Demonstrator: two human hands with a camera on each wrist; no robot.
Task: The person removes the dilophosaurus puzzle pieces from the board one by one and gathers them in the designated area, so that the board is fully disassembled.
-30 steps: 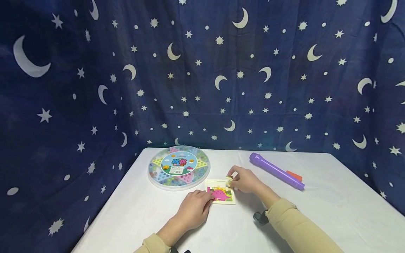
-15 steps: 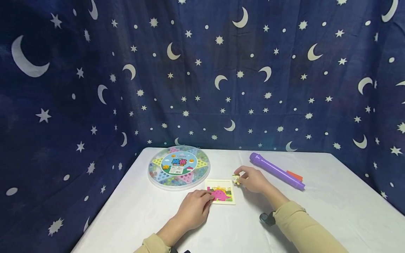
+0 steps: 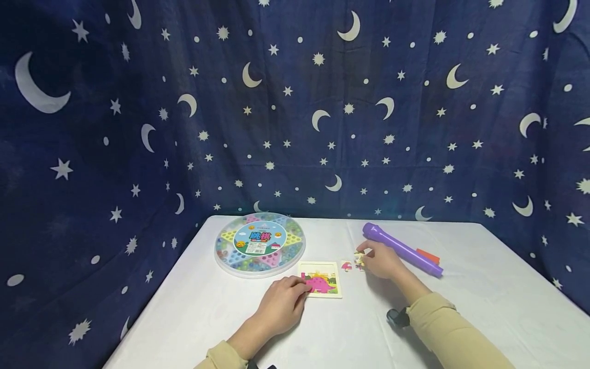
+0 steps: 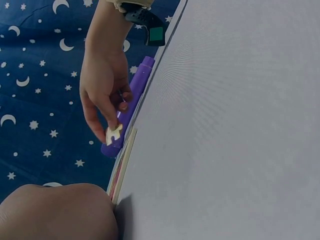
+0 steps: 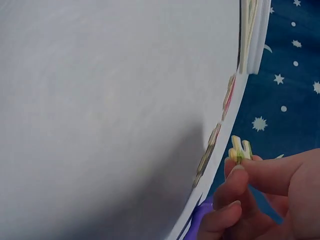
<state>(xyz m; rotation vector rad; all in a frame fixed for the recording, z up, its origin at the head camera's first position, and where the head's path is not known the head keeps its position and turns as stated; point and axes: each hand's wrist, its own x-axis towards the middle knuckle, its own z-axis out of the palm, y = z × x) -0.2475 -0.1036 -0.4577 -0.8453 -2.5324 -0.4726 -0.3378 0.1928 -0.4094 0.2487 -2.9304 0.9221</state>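
Observation:
A pale-framed jigsaw puzzle [image 3: 321, 263] with a pink dinosaur lies mid-table; the top strip inside its frame shows pale, without picture. My left hand [image 3: 283, 302] rests at its left side, fingertips on the picture. Right of the frame, my right hand [image 3: 380, 260] pinches a small jigsaw piece [image 5: 241, 149] between thumb and index finger, raised above the table. The left wrist view shows the notched side of that piece [image 4: 113, 135]. A loose piece [image 3: 346, 266] with pink print lies right of the frame, and another [image 5: 207, 155] lies nearer the right hand.
A round Chinese checkers set [image 3: 260, 246] in a clear case sits behind and left of the puzzle. Beyond the right hand lies a purple microphone-shaped tube [image 3: 403, 250], with an orange block [image 3: 429, 255] behind it. A starry curtain [image 3: 295, 102] hangs past the table's far edge.
My right hand has carried the jigsaw piece from the frame's top right corner out to the right. Loose pieces that it covered now show. My left hand stays put.

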